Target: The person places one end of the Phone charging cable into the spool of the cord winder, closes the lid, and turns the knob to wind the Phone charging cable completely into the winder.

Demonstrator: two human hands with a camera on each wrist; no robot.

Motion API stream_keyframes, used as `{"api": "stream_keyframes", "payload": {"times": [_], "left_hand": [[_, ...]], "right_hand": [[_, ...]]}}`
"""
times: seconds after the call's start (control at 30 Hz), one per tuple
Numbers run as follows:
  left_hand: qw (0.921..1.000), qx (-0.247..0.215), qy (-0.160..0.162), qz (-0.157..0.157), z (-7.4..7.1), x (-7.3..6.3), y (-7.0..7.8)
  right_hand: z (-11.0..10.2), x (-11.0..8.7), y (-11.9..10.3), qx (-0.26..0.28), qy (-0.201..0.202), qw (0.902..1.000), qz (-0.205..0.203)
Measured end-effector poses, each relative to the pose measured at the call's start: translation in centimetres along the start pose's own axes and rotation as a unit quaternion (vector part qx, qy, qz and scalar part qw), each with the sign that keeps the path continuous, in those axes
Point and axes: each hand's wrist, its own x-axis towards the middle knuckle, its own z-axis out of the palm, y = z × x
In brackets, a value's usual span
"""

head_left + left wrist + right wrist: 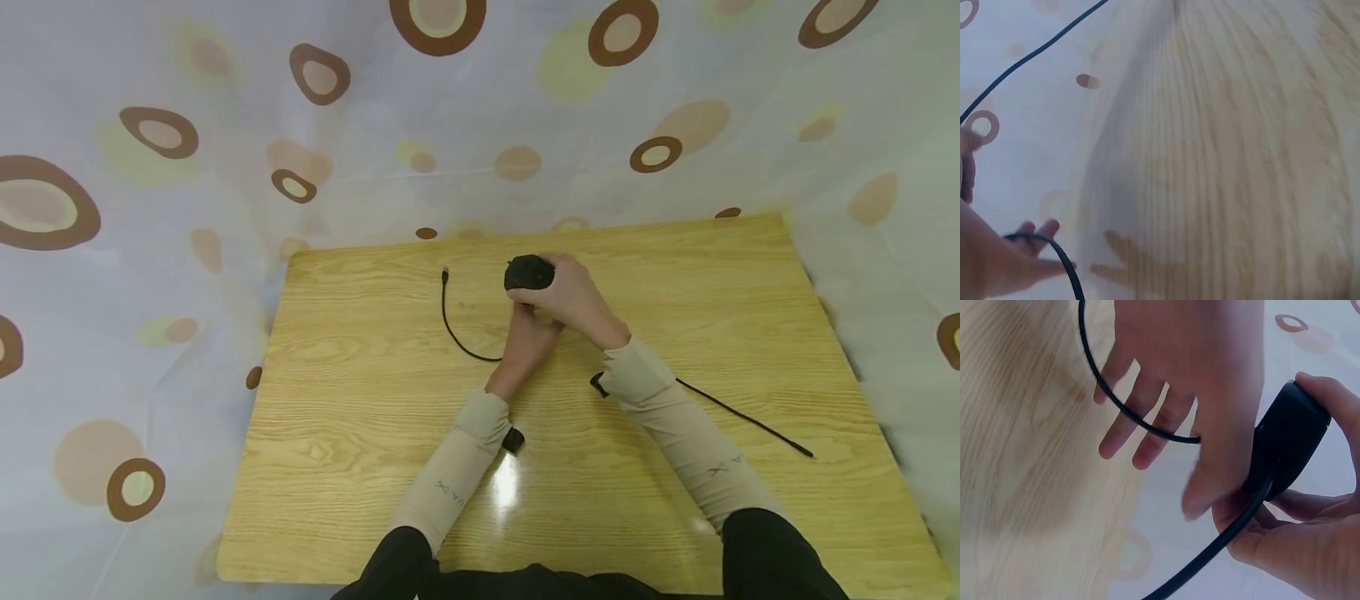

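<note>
My right hand (pixel 573 300) is clamped on a black plug block (pixel 528 273), fingers and thumb curled round it. It sits above the far middle of the wooden table (pixel 750 333); I can't tell if it's lifted clear or resting. The right wrist view shows the grip better: thumb over the top edge of the block (pixel 1288 440), fingers underneath, cable leaving from its lower end. I'd say I hold it like that to keep the body steady while the other hand works the lead.

My left hand (pixel 525 346) is just under the right one, touching it. Fingers are spread and fairly straight in the right wrist view (pixel 1191 381), and the thin black cable (pixel 1141 419) runs across them rather than being pinched. So that hand is apart, guiding or supporting. The left wrist view is blurred; it only shows the cable (pixel 1054 250) looping over my palm and running off toward the cloth.

Count:
- 1 plug block
- 1 cable loop curving left on the table, free end with a small connector (pixel 445 272) lying near the far-left part of the board
- 1 more black lead (pixel 750 421) trailing off from under my right sleeve; can't tell whether it's the same cable
- 2 hands, both at the block
- 1 table, patterned cloth (pixel 150 250) behind and around it
</note>
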Motion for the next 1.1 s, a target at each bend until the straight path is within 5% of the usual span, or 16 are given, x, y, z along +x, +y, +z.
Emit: {"api": "stream_keyframes", "payload": {"times": [0.13, 0.23, 0.53, 0.8, 1.1], "left_hand": [[0.9915, -0.061, -0.109, 0.038, -0.9, -0.3, -0.2], [0.9865, -0.074, -0.141, 0.038, -1.3, -0.3, -0.2], [0.9968, -0.068, -0.039, 0.016, 0.1, 0.5, 0.3], [0.9951, -0.092, -0.019, 0.033, 0.6, 0.2, -0.1], [0.9919, -0.118, 0.043, 0.021, 1.3, 0.2, -0.4]], "right_hand": [[-0.4, 0.2, 0.4, -0.028, 0.003, 0.9996, 0.006], [-0.3, 0.3, 0.4, -0.042, 0.001, 0.9991, 0.008], [0.5, 0.0, 0.4, -0.063, -0.011, 0.9979, 0.002], [0.2, -0.4, 0.6, -0.068, -0.011, 0.9976, 0.007], [-0.3, -0.6, 0.0, -0.06, -0.002, 0.9981, 0.007]]}}
